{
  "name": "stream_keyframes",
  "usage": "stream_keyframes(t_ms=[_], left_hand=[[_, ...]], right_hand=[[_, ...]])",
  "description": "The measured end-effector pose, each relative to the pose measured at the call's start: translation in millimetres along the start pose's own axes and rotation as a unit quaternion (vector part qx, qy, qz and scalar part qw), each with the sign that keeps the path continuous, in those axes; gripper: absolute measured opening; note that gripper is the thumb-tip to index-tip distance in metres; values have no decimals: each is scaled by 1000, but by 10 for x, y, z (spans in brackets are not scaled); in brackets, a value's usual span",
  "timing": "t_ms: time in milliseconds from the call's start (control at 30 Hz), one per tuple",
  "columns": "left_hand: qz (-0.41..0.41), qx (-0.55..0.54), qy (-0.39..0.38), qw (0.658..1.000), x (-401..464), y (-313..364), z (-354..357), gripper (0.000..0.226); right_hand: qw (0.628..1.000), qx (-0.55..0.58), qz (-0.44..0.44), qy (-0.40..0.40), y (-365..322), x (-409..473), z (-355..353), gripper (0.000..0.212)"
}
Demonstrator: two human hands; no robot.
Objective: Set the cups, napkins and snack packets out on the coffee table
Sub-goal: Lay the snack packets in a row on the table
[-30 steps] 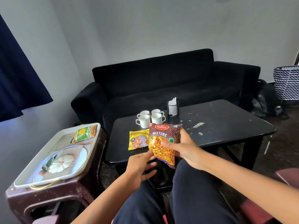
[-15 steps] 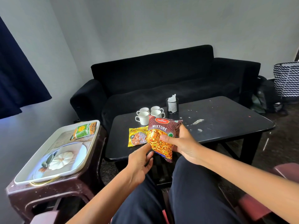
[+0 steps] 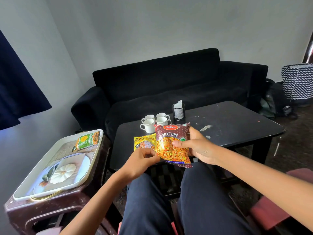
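Observation:
My right hand (image 3: 197,146) grips a maroon "Mixture" snack packet (image 3: 171,141) by its right side, holding it over the near edge of the black coffee table (image 3: 233,126). My left hand (image 3: 141,161) has its fingers curled at the packet's lower left edge and seems to pinch it. A yellow snack packet (image 3: 144,143) lies flat on the table just left of it. Behind stand several white cups (image 3: 149,125) in a cluster and a black mesh holder with white napkins (image 3: 178,111). A green snack packet (image 3: 86,141) lies on the white tray (image 3: 25,189) at left.
The tray sits on a dark brown plastic stool (image 3: 50,211) left of the table. A black sofa (image 3: 160,82) stands behind the table. A zigzag-patterned basket (image 3: 298,80) and dark bags are at far right. My legs are under the table's near edge.
My left hand rose from below and closed its fingers on the Mixture packet's lower left edge. My right hand kept hold of the packet, which now faces me more squarely.

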State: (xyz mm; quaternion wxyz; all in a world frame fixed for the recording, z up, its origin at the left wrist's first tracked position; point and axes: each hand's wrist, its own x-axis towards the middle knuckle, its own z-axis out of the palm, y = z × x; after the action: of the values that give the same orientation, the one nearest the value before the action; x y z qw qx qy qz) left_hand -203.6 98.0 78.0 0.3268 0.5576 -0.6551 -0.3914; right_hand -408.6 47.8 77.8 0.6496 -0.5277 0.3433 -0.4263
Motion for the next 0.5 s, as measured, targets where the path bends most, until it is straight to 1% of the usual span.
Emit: stream_keyframes(t_ms=[67, 100, 200, 300, 367, 400, 433, 467, 500], left_hand=[[9, 84, -41, 996, -14, 15, -65, 15], [12, 142, -56, 988, -21, 16, -90, 13], [0, 294, -70, 953, -42, 44, -135, 14], [5, 372, -79, 925, -65, 46, -138, 22], [14, 391, -76, 917, -62, 9, -137, 22], [18, 388, -68, 919, -54, -13, -133, 20], [17, 366, -59, 929, -45, -28, -131, 19], [12, 310, -52, 949, -38, -41, -126, 18], [5, 226, -46, 973, -39, -37, -117, 15]], right_hand=[[999, -21, 17, -26, -11, -15, -8, 50], [999, -31, 26, -35, -4, -22, -3, 52], [996, -50, 40, -60, 34, -37, 31, 55], [995, -51, 45, -75, 72, -44, 66, 53], [995, -52, 47, -71, 82, -41, 78, 51], [996, -51, 45, -65, 80, -39, 75, 51], [996, -47, 43, -57, 73, -37, 69, 50], [997, -39, 40, -45, 62, -37, 57, 49], [999, -25, 37, -31, 52, -36, 40, 47]])
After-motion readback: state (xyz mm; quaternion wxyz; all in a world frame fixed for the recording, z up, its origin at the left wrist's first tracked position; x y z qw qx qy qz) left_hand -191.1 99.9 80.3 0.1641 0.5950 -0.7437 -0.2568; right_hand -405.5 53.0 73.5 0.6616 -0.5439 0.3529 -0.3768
